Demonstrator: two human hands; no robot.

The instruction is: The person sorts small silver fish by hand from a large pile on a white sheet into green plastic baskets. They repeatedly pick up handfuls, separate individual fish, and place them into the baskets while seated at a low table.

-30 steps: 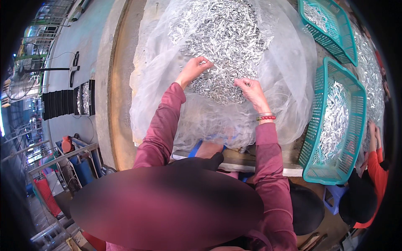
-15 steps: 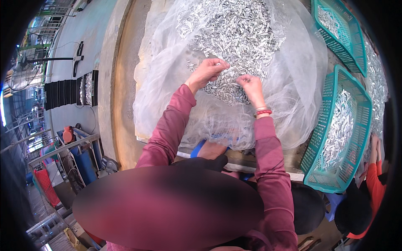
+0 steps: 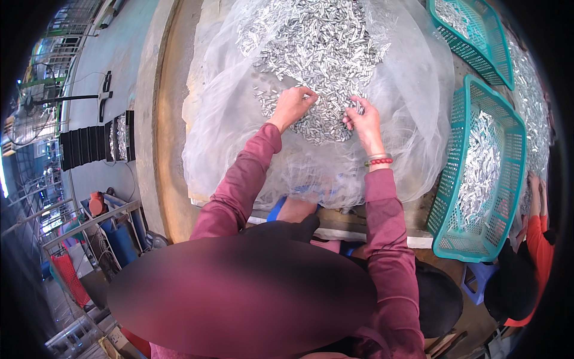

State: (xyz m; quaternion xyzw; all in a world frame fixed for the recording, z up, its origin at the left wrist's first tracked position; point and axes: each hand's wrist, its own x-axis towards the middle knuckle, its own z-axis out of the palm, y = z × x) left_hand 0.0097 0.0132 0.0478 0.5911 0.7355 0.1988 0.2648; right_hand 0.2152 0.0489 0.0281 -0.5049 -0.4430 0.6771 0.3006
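Sorting small silvery fish on a netted table, open yard at left.

Far left: grey concrete floor (image 3: 95, 78), standing fan (image 3: 24, 116), stacked black trays (image 3: 84, 146). Centre: white netting (image 3: 239, 143) over the table, heaped with silvery fish (image 3: 317, 48). Left hand (image 3: 291, 105) down on the heap's near edge, fingers curled together into the fish. Right hand (image 3: 362, 119) just beside, fingertips pinched on a few fish. Right: teal baskets (image 3: 454, 155) part-filled with fish, another person's orange sleeve (image 3: 538, 239) beyond.
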